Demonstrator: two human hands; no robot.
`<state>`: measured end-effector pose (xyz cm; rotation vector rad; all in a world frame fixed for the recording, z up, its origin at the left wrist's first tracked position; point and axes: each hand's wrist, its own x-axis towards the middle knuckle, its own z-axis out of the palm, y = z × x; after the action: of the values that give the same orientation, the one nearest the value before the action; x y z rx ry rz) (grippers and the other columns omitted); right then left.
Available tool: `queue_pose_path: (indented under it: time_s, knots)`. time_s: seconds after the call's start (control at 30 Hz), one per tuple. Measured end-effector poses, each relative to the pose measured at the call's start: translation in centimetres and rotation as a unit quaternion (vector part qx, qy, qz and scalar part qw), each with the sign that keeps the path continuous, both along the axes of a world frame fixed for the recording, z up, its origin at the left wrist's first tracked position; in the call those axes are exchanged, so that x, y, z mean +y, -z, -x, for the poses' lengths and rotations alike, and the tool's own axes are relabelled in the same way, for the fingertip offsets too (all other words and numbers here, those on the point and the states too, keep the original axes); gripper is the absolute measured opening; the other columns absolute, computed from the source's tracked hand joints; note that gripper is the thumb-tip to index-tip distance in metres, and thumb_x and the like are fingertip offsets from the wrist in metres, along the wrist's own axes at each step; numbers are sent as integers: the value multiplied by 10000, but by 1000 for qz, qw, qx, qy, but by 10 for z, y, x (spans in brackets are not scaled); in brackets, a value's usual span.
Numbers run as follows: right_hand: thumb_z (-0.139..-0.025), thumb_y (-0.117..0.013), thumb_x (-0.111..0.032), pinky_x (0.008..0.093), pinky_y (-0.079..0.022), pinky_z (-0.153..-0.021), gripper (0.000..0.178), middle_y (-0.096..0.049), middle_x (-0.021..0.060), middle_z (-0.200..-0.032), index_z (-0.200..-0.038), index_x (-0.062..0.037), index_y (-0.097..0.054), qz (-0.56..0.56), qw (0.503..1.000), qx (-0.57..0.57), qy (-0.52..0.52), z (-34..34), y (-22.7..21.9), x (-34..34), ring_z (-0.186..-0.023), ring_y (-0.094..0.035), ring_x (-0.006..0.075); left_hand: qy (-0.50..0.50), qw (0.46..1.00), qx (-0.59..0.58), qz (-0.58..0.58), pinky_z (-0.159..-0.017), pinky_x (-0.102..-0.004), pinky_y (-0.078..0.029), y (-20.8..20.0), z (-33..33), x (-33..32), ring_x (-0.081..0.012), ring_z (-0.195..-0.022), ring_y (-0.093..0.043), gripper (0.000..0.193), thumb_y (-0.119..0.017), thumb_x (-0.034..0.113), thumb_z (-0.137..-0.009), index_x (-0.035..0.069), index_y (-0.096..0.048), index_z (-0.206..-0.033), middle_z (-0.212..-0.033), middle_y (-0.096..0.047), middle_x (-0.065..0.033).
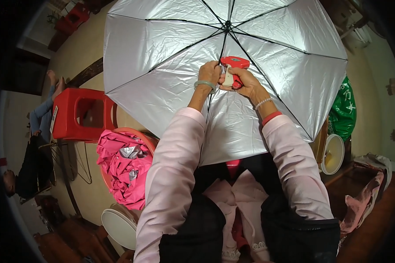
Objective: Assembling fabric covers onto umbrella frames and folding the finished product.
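Note:
An opened umbrella (pixel 158 94) with a silver lining spreads before me, its black ribs (pixel 272 40) fanning from a hub near the top. My right hand (pixel 248 83) is wrapped around a red and white tagging gun (pixel 236 62), held over the lining. Close to the tool's front, my left hand (pixel 209 75) is closed at a rib and the silver cloth beside it. Its fingertips are partly hidden, so the exact part it pinches is unclear. The umbrella's lower edge hangs over my lap, between my forearms.
A red plastic stool (pixel 68 115) stands at the left, near a reddish basin (pixel 149 139) heaped with pink, silver-lined cloth (pixel 118 171). White tubs (pixel 118 228) sit below it and at the right (pixel 333 153), beside a green bag (pixel 343 109). Another person (pixel 35 153) is at the far left.

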<state>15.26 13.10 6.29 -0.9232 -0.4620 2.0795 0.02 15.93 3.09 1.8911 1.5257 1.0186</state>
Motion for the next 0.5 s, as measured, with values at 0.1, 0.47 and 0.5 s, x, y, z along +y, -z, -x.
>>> queue_pose_path:
  time_s: [0.1, 0.47, 0.5]
  knots:
    - [-820, -546, -152, 484, -528, -717, 277, -617, 182, -851, -1046, 0, -496, 10, 1000, 10, -18, -4, -2, 3, -756, -627, 293, -3, 1000, 12, -25, -779, -421, -445, 2, 2, 2, -368, -839, -574, 266, -482, 174, -754, 5, -628, -898, -879, -604, -229]
    - [-819, -507, -121, 431, -543, -674, 243, -586, 153, -831, -1019, 14, -481, -64, 984, -146, 83, -70, -41, 24, -757, -614, 258, 51, 998, 32, 31, -747, -434, -456, -1, 16, 17, -382, -793, -575, 195, -503, 138, -744, 1, -617, -824, -839, -602, -230]
    - [-815, -501, -114, 428, -543, -674, 236, -587, 151, -830, -1006, 22, -483, -79, 978, -176, 82, -78, -40, 25, -752, -615, 254, 77, 993, 65, 52, -750, -434, -455, -4, 22, 21, -380, -795, -576, 185, -498, 135, -747, 7, -614, -812, -841, -603, -228]
